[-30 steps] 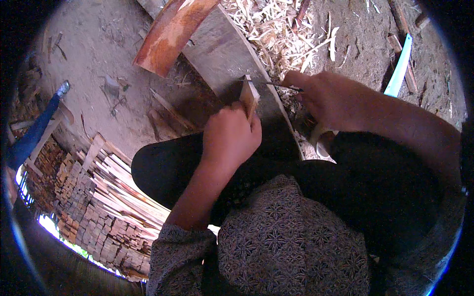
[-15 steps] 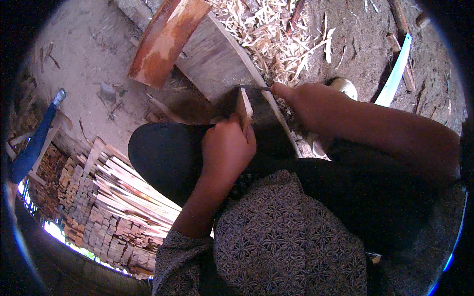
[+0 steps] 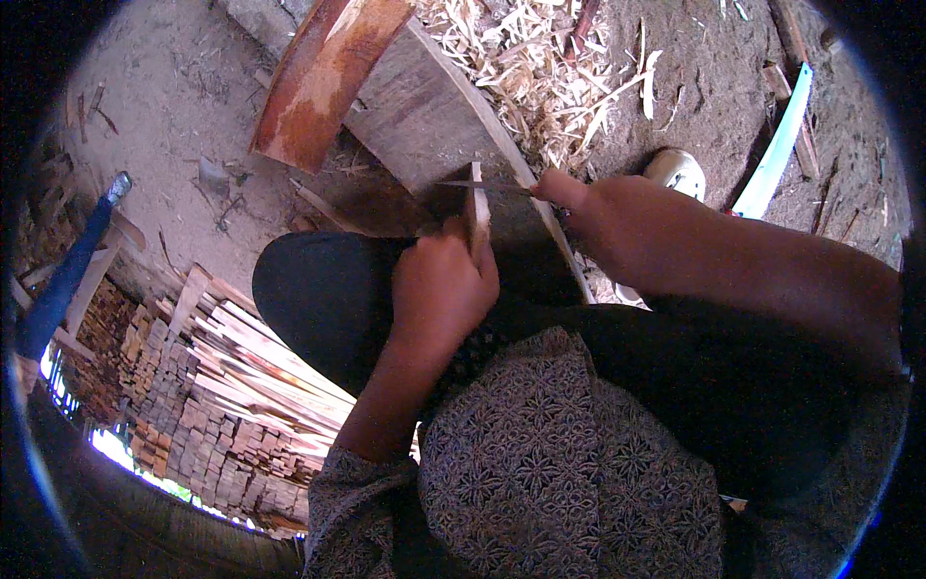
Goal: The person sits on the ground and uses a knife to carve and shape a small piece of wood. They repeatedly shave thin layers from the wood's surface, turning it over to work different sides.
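Note:
My left hand (image 3: 444, 285) is closed around the lower end of a short, pale wood piece (image 3: 479, 212), which stands up from the fist with its narrow side showing. A thin dark knife (image 3: 506, 187) lies across the upper part of the wood, its tip reaching past it to the left. My right hand (image 3: 622, 227) grips the knife at its handle, which the fingers hide. Beneath both hands, a wide grey wooden board (image 3: 424, 121) slopes away from my lap.
A curved reddish-brown slab (image 3: 323, 92) rests across the board's far left. Pale shavings (image 3: 535, 72) heap beyond its right edge. Farther right lie a saw-like pale blade (image 3: 776, 145) and a whitish round object (image 3: 677, 172). Stacked wood strips (image 3: 246, 372) fill the lower left, near another person's blue-clad leg (image 3: 68, 270).
The knife has shifted a little left and nearer, so more of its blade extends past the wood. The wood piece has turned and shows a narrower side.

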{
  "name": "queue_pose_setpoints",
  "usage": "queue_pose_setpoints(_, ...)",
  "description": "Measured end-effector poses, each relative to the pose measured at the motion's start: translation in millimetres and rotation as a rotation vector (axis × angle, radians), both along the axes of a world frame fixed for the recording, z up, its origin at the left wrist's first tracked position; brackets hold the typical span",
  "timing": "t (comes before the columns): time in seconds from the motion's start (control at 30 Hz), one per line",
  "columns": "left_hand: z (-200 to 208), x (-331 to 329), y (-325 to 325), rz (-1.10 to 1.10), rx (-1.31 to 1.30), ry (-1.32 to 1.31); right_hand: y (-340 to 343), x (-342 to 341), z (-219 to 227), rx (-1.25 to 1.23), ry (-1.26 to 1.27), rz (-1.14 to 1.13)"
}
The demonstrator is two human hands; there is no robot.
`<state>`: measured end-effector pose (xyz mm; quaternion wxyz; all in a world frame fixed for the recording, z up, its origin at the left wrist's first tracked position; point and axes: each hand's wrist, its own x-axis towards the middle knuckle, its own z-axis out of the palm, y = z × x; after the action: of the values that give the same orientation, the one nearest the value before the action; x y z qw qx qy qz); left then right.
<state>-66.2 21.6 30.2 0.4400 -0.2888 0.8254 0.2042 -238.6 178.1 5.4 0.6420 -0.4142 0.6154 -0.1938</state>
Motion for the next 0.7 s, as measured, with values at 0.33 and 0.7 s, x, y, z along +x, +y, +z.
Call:
queue_pose_setpoints(0.33,0,-7,2,-0.015,-0.017,-0.007,-1,4,-15,-0.073,0.167,0.046)
queue_pose_setpoints(0.7,-20,14,35,0.264,-0.050,0.893,7,5,-31,-0.088,0.049,-0.117)
